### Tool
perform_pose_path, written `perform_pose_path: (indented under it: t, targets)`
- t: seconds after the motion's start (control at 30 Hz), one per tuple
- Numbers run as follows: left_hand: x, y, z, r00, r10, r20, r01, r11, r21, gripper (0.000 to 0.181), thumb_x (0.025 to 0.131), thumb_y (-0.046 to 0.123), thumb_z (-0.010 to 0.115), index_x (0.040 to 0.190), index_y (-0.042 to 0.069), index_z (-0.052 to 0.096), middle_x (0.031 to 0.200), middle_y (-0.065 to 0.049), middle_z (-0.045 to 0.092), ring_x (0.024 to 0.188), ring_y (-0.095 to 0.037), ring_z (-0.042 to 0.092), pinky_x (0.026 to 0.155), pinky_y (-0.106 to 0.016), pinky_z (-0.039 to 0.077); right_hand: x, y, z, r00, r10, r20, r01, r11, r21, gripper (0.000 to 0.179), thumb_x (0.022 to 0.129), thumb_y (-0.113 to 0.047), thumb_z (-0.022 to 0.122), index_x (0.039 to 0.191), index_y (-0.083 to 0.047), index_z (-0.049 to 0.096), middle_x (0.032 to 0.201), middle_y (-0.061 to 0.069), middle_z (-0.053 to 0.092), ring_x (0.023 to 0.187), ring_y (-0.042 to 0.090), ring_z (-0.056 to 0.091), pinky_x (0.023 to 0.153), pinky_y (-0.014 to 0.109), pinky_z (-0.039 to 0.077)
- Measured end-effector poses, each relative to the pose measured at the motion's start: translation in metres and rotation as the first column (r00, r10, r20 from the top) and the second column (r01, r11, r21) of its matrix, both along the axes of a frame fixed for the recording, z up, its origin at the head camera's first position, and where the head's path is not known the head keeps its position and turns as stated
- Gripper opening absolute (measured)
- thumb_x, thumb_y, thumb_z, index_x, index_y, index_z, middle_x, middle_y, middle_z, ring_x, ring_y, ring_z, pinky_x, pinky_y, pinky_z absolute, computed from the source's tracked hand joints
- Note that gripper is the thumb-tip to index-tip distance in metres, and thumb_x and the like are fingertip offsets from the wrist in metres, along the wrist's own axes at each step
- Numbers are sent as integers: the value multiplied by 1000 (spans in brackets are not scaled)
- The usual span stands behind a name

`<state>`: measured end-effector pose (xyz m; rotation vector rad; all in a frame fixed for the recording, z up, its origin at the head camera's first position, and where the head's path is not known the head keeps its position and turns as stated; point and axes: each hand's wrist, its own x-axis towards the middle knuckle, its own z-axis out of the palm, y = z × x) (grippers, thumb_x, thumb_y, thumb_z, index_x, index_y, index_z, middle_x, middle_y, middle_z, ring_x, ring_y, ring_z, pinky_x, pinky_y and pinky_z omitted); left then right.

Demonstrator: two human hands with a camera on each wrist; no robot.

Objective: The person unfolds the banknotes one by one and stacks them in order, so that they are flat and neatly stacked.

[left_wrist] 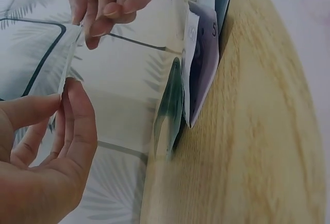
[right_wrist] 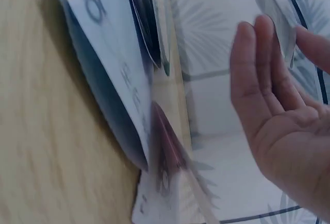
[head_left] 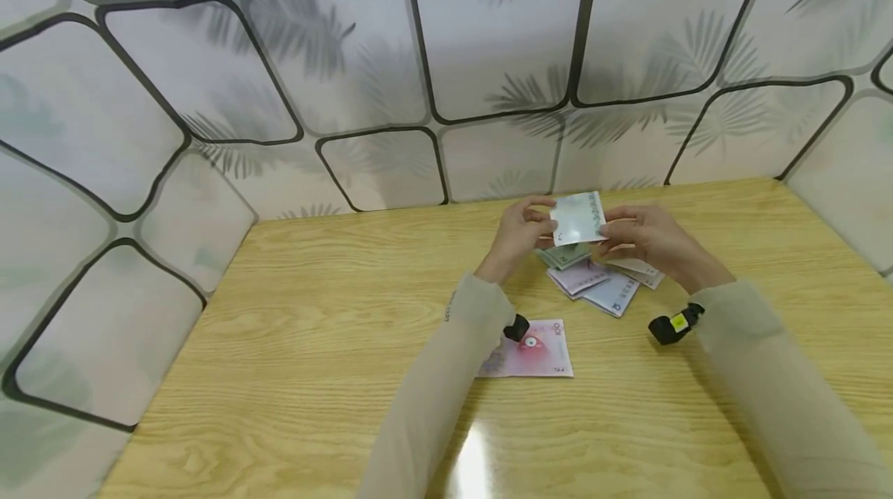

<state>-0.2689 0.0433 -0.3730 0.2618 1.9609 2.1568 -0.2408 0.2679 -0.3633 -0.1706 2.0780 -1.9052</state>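
A pale, folded banknote (head_left: 578,218) is held up between both hands above the far part of the table. My left hand (head_left: 519,234) pinches its left edge between thumb and fingers; in the left wrist view the note (left_wrist: 69,62) appears edge-on. My right hand (head_left: 645,239) pinches the right edge, with several fingers extended behind the note in the right wrist view. Beneath the hands lies a loose fan of folded notes: a green one (head_left: 563,255), a purple one (head_left: 577,279), a blue one (head_left: 614,295) and a pale brownish one (head_left: 645,273).
A pink banknote (head_left: 540,348) lies flat nearer the front, partly covered by the left sleeve. The wooden table (head_left: 314,328) ends at patterned walls (head_left: 377,96) at the back and left. A small black camera (head_left: 675,325) sits on the right wrist.
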Motion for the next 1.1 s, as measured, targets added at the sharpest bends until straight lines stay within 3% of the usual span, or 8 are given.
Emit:
perform_pose_path:
  t: [0.17,0.27,0.37,0.5,0.67,0.8,1.0,1.1]
  targets:
    - [3,-5,-2,999,24,-26,-25,1000,-19,31,91,-13,64,121,-5,63,91,-10,56,70,-16,60,84,-50,60,1,-7,-2,996,57,64,-58,998,-1,17,106,-6,52,103,2,67,88,6,74,78,15,69,75,30,62]
    - [7,-11,-2,998,15,-66,-23,991,-130,33,91,-9,67,123,-2,65,102,-7,58,84,-17,61,86,-43,60,2,-10,-3,995,70,72,-74,996,48,19,107,-9,51,100,-1,67,87,6,72,78,15,68,74,30,61]
    - [11,-17,-1,995,-19,-93,-8,961,-277,37,92,-1,71,129,4,66,125,-8,59,106,-22,60,88,-35,58,2,-11,-4,995,84,61,-90,990,110,20,106,-11,53,98,1,66,85,7,71,78,16,68,74,31,61]
    - [13,-22,2,985,-133,-108,78,910,-407,48,91,8,77,137,7,62,143,-8,55,123,-27,55,89,-32,55,2,-12,-6,994,93,63,-100,987,123,20,106,-13,54,94,-1,65,83,6,68,77,16,66,73,31,61]
    - [13,-26,2,949,-287,-131,191,854,-483,67,87,13,82,147,8,53,144,-11,55,122,-27,53,87,-27,51,2,-14,-7,994,81,72,-89,990,112,21,106,-15,57,88,-4,61,78,5,66,73,14,64,69,30,60]
    - [13,-30,0,947,-293,-130,202,860,-468,64,90,14,80,148,9,52,139,-15,56,117,-27,57,85,-26,52,1,-16,-7,994,77,81,-84,992,91,24,105,-15,58,84,-5,57,76,4,65,70,14,62,66,28,59]
    - [15,-36,-2,954,-263,-143,165,861,-481,47,98,24,70,140,6,60,117,-8,63,106,-19,59,79,-27,53,2,-18,-7,996,71,54,-74,995,71,23,105,-13,58,83,-6,58,75,3,64,70,13,61,65,27,58]
    - [16,-39,-3,961,-249,-123,165,867,-470,46,101,26,66,139,2,60,113,-8,65,103,-23,63,81,-32,56,3,-19,-7,997,69,35,-72,995,63,22,104,-10,59,83,-6,57,75,3,64,71,13,61,65,28,59]
